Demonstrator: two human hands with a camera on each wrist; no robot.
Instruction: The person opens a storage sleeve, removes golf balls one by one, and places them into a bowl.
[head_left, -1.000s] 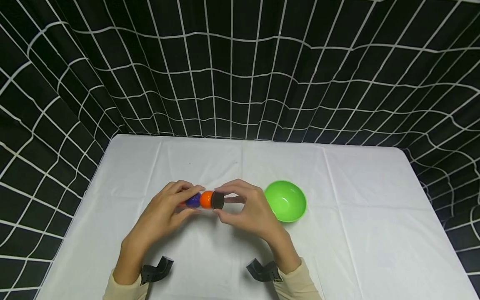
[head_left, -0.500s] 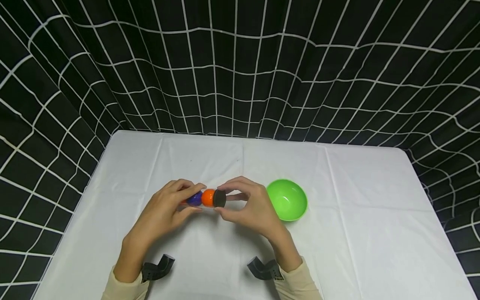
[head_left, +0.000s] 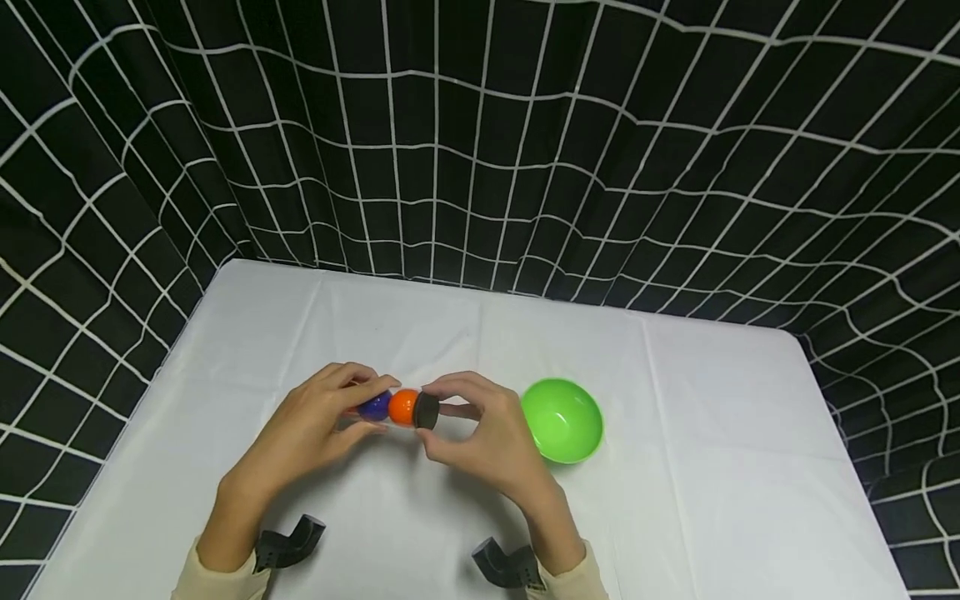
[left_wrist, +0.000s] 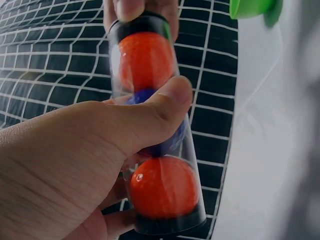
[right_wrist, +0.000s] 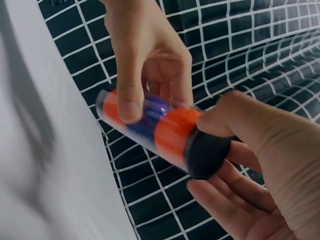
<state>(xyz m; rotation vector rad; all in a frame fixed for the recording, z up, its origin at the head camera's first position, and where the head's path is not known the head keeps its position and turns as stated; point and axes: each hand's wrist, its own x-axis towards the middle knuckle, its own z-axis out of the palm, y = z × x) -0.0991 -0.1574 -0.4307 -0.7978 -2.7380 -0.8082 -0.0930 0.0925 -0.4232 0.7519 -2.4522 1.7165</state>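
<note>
Both hands hold a clear tube (left_wrist: 188, 145) above the table. Inside it an orange ball (head_left: 403, 407), a blue ball (head_left: 375, 406) and a second orange ball (left_wrist: 164, 187) sit in a row. My left hand (head_left: 311, 417) grips the tube around its middle, the thumb across the blue ball in the left wrist view. With thumb and fingers my right hand (head_left: 487, 433) pinches the black cap (head_left: 427, 411) at the tube's right end. The cap sits on the tube. Another black end (left_wrist: 170, 223) shows at the opposite end.
A green bowl (head_left: 562, 421) stands on the white-covered table (head_left: 720, 483), just right of my right hand. Behind and beside the table hangs a black curtain (head_left: 465, 108) with a white grid. A black wrist mount (head_left: 288, 543) shows at each wrist.
The head view has shifted and tilted slightly. Both hands keep their hold on the tube and cap, with little visible movement between them.
</note>
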